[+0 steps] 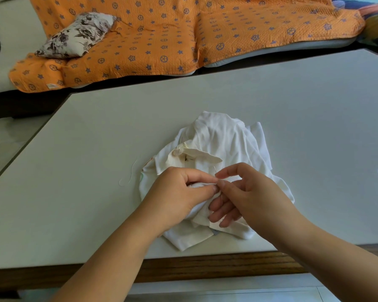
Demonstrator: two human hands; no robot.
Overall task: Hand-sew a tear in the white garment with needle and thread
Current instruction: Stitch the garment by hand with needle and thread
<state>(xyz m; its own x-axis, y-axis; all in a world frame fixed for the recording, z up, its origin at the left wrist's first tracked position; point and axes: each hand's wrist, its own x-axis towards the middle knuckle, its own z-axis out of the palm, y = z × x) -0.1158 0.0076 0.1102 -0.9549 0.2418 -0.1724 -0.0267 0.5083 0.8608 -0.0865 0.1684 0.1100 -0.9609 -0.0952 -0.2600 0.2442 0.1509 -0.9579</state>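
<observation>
Both grips clamped at the seam: one on cloth, one on the needle.
The right hand (249,192) pinches a thin metal sewing needle (215,170) between thumb and forefinger, its end poking up toward twelve o'clock. Touching it at nine o'clock, the left hand (183,192) clamps a bunched fold of the crumpled white cotton garment (223,138), which lies on the pale grey worktop (292,105) near its six o'clock edge. The tear is hidden under the fingers. Risks, as I judge them: fingertips this close invite a prick, the bunched cloth could get stitched through extra layers, and thread may snag or slip the eye. Counted: two hands, one needle, one garment, one loose curl of white thread (130,173) at the garment's nine o'clock. Beyond, at twelve, one orange star-print quilted sofa cover (183,35) and one grey floral cushion (74,35).
</observation>
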